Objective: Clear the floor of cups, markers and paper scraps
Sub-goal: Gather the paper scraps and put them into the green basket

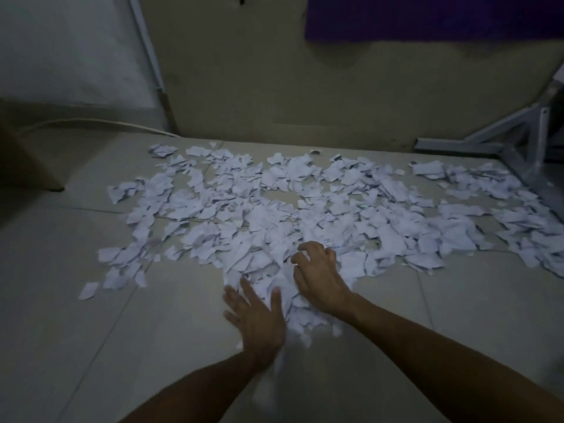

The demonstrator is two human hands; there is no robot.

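Observation:
A wide spread of torn white paper scraps covers the tiled floor from left of centre to the right edge. My left hand lies flat with fingers apart at the near edge of the pile, palm against a small heap of scraps. My right hand rests on top of the scraps just beyond that heap, fingers curled down into them. The heap sits between the two hands. No cups or markers show in this view.
A beige wall runs behind the scraps. A grey metal frame stands at the far right with scraps beside its base. A dark box-like shape sits at the far left. A white cable runs along the floor's back edge.

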